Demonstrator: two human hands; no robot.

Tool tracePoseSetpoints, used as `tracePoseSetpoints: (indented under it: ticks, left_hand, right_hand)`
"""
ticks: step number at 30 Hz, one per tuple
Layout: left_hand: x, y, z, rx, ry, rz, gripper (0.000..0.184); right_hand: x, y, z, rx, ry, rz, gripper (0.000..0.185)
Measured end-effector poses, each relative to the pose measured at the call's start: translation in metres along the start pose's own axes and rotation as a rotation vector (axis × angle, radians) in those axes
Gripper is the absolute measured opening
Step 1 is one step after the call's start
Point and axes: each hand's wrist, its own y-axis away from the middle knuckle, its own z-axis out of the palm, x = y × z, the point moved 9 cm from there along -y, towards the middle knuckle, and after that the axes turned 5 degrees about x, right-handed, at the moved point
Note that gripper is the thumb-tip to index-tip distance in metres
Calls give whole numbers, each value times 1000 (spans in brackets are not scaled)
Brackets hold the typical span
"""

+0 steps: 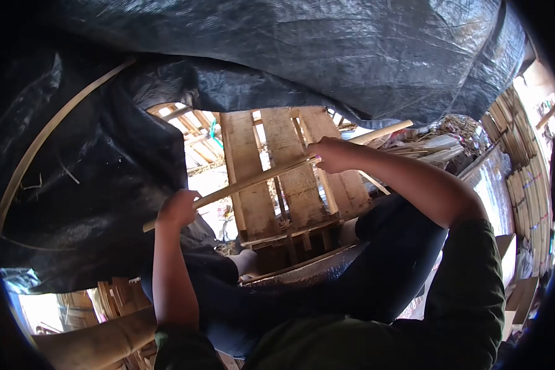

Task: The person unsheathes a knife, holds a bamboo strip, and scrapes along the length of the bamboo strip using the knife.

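A long pale stick (pixel 253 180) slants across the view, its right end higher than its left. Near its lower left end, my left hand (pixel 178 208) is closed around it. Farther up, my right hand (pixel 328 155) grips the same stick, with part of it sticking out beyond toward the upper right. Below and behind the stick stand wide wooden planks (pixel 287 160) with gaps between them. Black plastic sheeting (pixel 351 55) hangs above my hands and down the left side.
A thin curved strip (pixel 49 126) lies against the sheeting at left. Bundled slats (pixel 527 197) stand at the right, near a debris pile (pixel 459 132). A thick round pole (pixel 105 339) lies at lower left. My legs spread beside the planks.
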Motion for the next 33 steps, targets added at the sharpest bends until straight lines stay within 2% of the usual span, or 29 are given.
tracePoseSetpoints:
  ticks: [1,5,6,7,8,9,11,13,14,16,17,18,19,20,22,23,24,25,27,28,29,31,32,33]
  left_hand:
    - [7,5,-8,-28,25,12,28]
    - [46,24,-42,-28,66,31,18]
    - [57,28,-44,-44,280,73,17]
    - [68,33,-48,-58,491,112,16]
    - [76,41,-52,-62,488,108,16]
    - [85,49,-63,21,374,132,12]
    - [87,64,-75,101,255,154,10]
    - [88,85,-99,369,1,252,13]
    - [91,88,-104,366,-2,250,13]
    - [85,87,-108,278,282,120,13]
    - [83,85,-107,278,281,118,13]
    - [78,79,-95,193,240,76,14]
    - [72,75,-84,107,201,34,15]
    - [72,72,-82,109,203,30,15]
    - [75,69,-54,-158,486,-108,19]
    - [78,66,-48,-152,489,-110,19]
    - [89,62,-57,-3,377,31,22]
    - [104,62,-68,141,262,171,24]
    - [114,61,-63,129,257,141,27]
    - [117,58,-59,148,247,153,26]
    - [119,54,-55,170,236,165,26]
    - [120,49,-47,235,239,191,23]
    - [125,48,-45,229,224,179,24]
    - [130,48,-43,219,210,167,25]
  right_hand:
    - [0,1,1,-13,-8,-2,36]
    - [3,1,-10,111,58,-96,34]
    - [8,1,-13,118,44,-8,22]
    - [12,-1,-13,114,42,-10,22]
    - [19,-3,-15,106,-32,9,20]
    - [25,-4,-16,101,-107,29,18]
    - [33,-2,-21,138,-85,-5,17]
    - [39,2,-27,200,-33,-76,19]
    - [52,0,-23,197,-55,-49,22]
    - [65,1,-26,152,-13,-37,21]
    - [68,4,-30,168,26,-50,19]
    - [71,6,-31,168,26,-54,19]
    - [80,8,-34,181,2,-2,16]
    - [88,10,-36,193,-21,49,14]
    - [104,13,-36,189,-19,82,13]
    - [114,14,-34,185,-21,121,13]
    - [119,16,-34,217,25,85,13]
    - [105,17,-42,216,27,82,13]
    - [105,35,-59,203,-4,443,18]
    - [90,39,-68,253,-169,407,18]
    - [69,44,-78,252,-158,410,18]
    - [29,58,-89,374,-386,423,18]
    - [15,61,-87,398,-229,344,21]
    - [7,63,-77,392,-232,348,21]
